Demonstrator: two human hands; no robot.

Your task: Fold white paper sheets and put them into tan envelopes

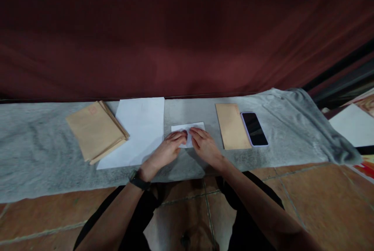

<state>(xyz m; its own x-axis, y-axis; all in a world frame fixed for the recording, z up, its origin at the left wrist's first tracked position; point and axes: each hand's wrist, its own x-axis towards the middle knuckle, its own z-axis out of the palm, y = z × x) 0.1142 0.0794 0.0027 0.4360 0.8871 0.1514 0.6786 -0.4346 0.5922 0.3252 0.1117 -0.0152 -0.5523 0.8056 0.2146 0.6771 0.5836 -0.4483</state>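
Note:
A small folded sheet of white paper (pixel 196 126) lies on the grey cloth in front of me, partly covered by both hands. My left hand (pixel 171 144) is at its left side, fingers curled and closed at the paper, with the thumb side toward the middle. From the right, my right hand (pixel 206 145) rests on the same paper, its fingers stretched out and lying flat. The fingertips of the two hands are close but apart. The parts of the paper under the fingers are hidden.
Left of my hands lies a large white paper stack (pixel 142 126), partly overlapped by a pile of brown envelopes (pixel 95 128). To the right are a single brown envelope (pixel 233 128) and a phone (pixel 254 129) at its edge. Grey cloth (pixel 292 126) covers the narrow table before a dark red curtain (pixel 187 40).

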